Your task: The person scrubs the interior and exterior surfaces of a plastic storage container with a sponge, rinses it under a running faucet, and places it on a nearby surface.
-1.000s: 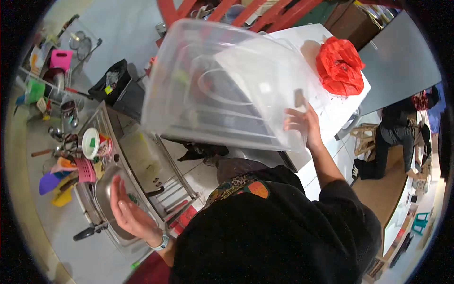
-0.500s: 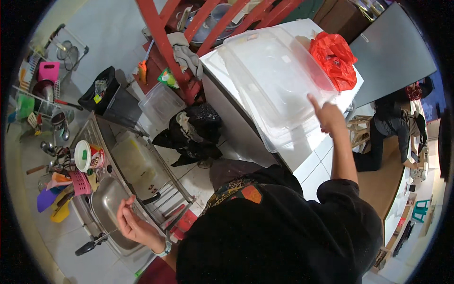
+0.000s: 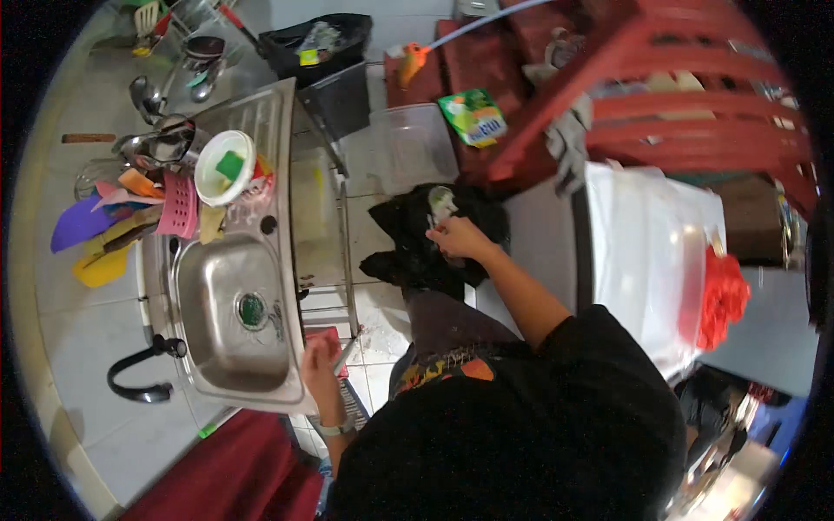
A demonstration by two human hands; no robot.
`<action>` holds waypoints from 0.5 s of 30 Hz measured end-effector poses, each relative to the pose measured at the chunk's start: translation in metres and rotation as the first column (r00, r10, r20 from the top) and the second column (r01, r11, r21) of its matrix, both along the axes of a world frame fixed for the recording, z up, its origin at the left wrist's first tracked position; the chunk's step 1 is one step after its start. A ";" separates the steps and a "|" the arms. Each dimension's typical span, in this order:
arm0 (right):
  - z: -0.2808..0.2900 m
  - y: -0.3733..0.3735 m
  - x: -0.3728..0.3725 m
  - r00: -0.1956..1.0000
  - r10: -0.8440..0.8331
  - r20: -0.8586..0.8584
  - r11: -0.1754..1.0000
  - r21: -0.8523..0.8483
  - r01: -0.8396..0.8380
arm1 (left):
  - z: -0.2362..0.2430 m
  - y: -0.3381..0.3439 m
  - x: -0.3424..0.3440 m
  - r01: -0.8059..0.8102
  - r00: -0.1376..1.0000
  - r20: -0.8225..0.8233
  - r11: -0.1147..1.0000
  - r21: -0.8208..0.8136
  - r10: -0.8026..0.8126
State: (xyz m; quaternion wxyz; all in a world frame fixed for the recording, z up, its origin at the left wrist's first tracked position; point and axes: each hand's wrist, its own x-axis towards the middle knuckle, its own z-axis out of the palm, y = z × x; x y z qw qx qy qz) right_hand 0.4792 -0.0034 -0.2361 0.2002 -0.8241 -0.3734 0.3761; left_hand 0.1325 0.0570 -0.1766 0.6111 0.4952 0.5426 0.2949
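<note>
Over the black plastic bag on the floor, my right hand has its fingers closed on a pale, crumpled scrap. What the scrap is made of is hard to make out. Beside the front edge of the steel sink, my left hand is loosely half-curled and slightly blurred, and I see nothing clearly in it. A narrow grey strip shows just right of its fingers, and I cannot tell whether the hand touches it. A green strainer sits in the sink's drain.
Right of the bag stands a white appliance with clear plastic lids and a red plastic bag. A white tub with a green sponge and a pink utensil basket flank the sink. Beyond are a dark bin and a clear box.
My view has swung toward the sink and the floor. My right hand has left the clear plastic on the white appliance and reached down to the black bag, closing on the pale scrap.
</note>
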 end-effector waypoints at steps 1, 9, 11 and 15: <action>-0.042 0.017 0.010 0.986 -0.091 -0.142 0.996 -0.025 0.089 | -0.009 0.004 0.001 0.028 0.998 -0.052 0.999 -0.031 -0.029; -0.307 0.117 0.108 0.056 -0.597 -0.800 0.516 -0.330 0.790 | -0.059 0.038 0.046 0.089 0.963 -0.192 0.895 -0.436 -0.189; -0.313 0.162 0.106 -0.123 -0.709 -0.694 0.226 -0.390 0.893 | -0.074 0.038 0.044 0.078 0.948 -0.230 0.859 -0.507 -0.221; -0.366 0.191 0.125 -0.227 -0.747 -0.625 0.137 -0.479 0.867 | -0.088 0.045 0.018 0.131 0.984 -0.017 0.781 -0.610 -0.179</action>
